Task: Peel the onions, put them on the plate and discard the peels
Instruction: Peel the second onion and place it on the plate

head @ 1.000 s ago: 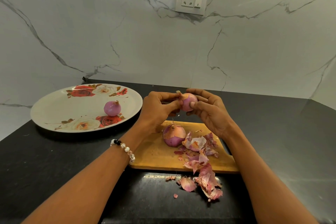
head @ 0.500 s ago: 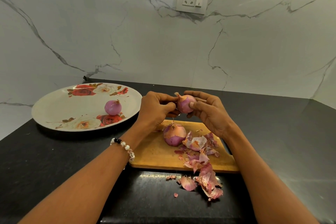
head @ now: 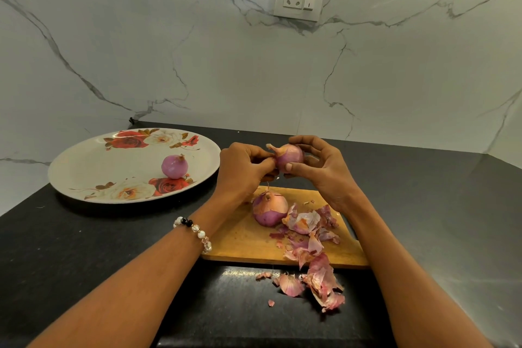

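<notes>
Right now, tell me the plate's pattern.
White plate with red and cream roses; head view.

Below the hands, a matt yellow wooden cutting board [head: 240,237] strewn with dry, papery pink onion peels [head: 313,251]. Left of the left hand [head: 243,169], a glossy white rose-printed plate [head: 93,172]. Underneath, polished speckled black stone countertop [head: 56,248]; behind, smooth veined white marble wall [head: 226,65].

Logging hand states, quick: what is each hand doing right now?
Left hand: pinching skin on the held onion.
Right hand: gripping that onion.
</notes>
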